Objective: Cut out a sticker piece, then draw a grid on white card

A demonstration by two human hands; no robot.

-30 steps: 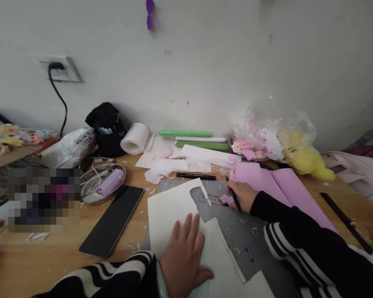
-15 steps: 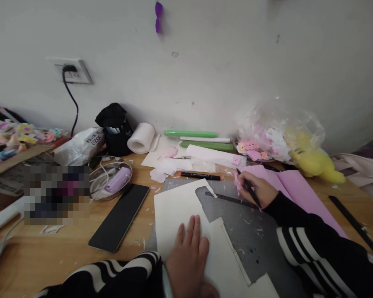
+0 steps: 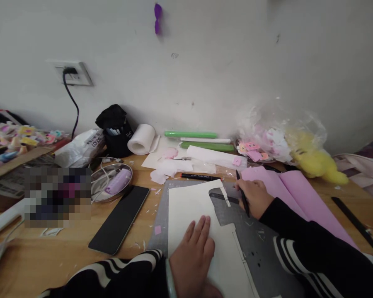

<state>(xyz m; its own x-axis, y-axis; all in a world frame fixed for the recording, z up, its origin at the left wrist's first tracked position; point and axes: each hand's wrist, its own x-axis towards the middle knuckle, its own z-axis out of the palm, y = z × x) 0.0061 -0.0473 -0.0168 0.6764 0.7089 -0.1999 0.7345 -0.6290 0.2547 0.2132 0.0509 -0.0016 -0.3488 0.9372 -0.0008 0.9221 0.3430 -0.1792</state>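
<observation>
My left hand (image 3: 195, 256) lies flat on a cream sheet of paper (image 3: 183, 207), its fingers stretched out. The sheet has a piece cut out along its upper right side and thin drawn lines beside the cut edge. Beneath it is a grey cutting mat (image 3: 267, 252) with scraps on it. My right hand (image 3: 255, 196), to the right of the sheet, grips a slim black pen-like tool (image 3: 243, 194). A dark strip (image 3: 225, 198) lies on the mat between the sheet and my right hand.
Pink paper (image 3: 301, 192) lies to the right, near a yellow plush toy (image 3: 317, 163). A black phone (image 3: 119, 219) and a round dish (image 3: 129, 176) with cables are at the left. Behind the mat lie a black marker (image 3: 200, 177), green rolls (image 3: 191, 134) and a tissue roll (image 3: 141, 139).
The cream sheet has shifted right and turned slightly, with my left hand on it. A small pink scrap now shows on the mat's left side. The tool in my right hand is more upright.
</observation>
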